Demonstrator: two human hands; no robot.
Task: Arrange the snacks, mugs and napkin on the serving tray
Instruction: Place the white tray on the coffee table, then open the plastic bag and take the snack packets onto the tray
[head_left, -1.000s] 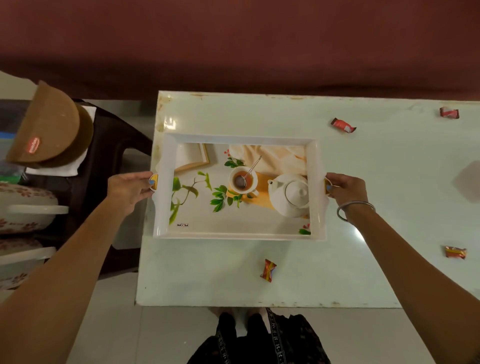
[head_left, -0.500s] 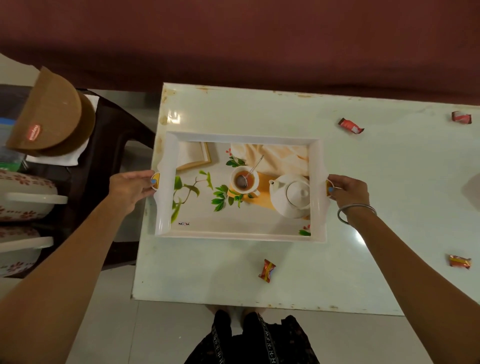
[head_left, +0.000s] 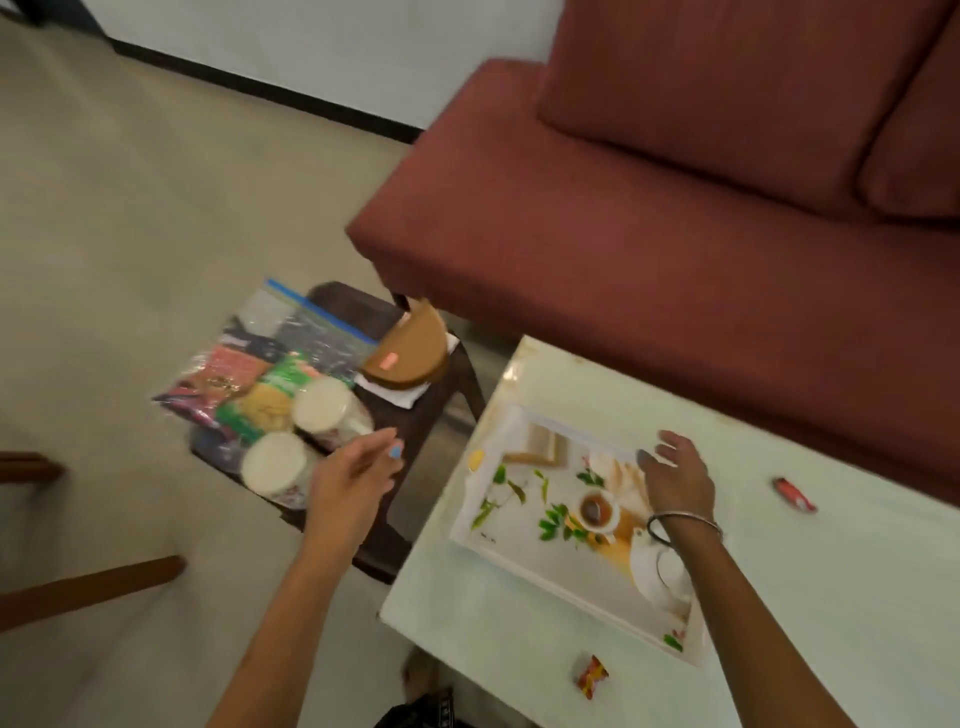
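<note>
Left hand (head_left: 349, 480): held loosely spread over the stool's (head_left: 415, 431) edge.
Right hand (head_left: 675, 475): spread above the serving tray (head_left: 519, 540).

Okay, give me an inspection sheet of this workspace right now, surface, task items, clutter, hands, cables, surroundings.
Surface: pale table, worn at the edges.
Job's things: serving tray on the table, nothing loaded; two mugs and a bag of snacks on the dark stool; white napkin under brown plates.
Clutter: wrapped candies on the table.
Hands: left hand open, over the stool; right hand open, over the tray.
Cables: nothing seen.
Surroundings: maroon sofa, beige floor.
</note>
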